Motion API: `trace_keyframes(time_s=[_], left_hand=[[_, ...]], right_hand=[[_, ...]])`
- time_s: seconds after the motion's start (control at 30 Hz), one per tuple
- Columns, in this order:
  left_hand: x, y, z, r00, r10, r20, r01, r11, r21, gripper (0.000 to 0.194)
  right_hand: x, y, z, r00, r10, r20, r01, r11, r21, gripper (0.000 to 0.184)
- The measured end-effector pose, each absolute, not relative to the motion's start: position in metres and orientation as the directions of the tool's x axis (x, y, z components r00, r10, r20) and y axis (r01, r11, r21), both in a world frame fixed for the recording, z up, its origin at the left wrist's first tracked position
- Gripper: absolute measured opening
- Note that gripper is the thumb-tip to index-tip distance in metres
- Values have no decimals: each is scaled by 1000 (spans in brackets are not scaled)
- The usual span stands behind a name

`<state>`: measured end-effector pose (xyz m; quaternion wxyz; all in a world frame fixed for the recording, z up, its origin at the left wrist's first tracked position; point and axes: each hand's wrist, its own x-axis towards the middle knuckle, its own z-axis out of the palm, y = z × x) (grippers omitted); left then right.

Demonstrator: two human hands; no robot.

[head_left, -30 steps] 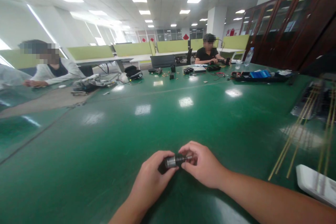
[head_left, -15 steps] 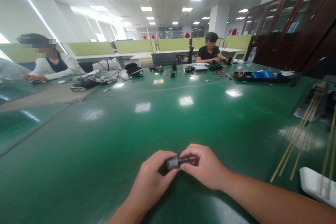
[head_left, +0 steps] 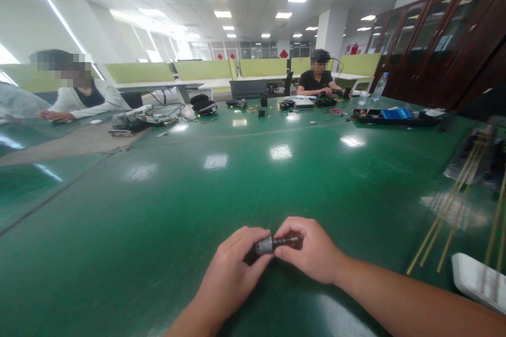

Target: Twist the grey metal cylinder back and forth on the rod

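Observation:
Low in the head view, a small grey-and-black cylindrical part with a thin metal shaft (head_left: 264, 245), much like a small motor, is held just above the green table (head_left: 221, 195). My left hand (head_left: 237, 263) is closed around its thicker grey end, thumb below and fingers above. From the other side, my right hand (head_left: 312, 250) pinches the narrow dark section near the shaft with thumb and fingers. The shaft points right, into the hollow of the right hand. My fingers hide some of the part, and its fine detail is blurred.
Thin yellowish rods (head_left: 454, 205) and a white tray-like object (head_left: 474, 279) are on the right. Across the table lie a black pouch (head_left: 204, 105), a black tray with blue material (head_left: 395, 116) and a water bottle (head_left: 379, 87). Two people sit beyond, at left and far centre-right.
Both hands and the part appear slightly further right in the picture, as does the background. The grip looks nearly the same.

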<state>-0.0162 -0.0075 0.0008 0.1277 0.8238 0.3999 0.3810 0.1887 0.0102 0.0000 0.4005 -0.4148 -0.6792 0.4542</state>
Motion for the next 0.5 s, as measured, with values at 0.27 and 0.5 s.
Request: trace_keyframes(time_s=[0.27,0.5], left_hand=[[-16,-8,0,394,733,555,566,-669,482,24],[-15,-8,2,405,728,553,571,-674,469,24]], right_hand=[[188,11,-2,-330,933,146,168,210,-963,7],[189,12,-1,-343,928,142,166,209,-964,6]])
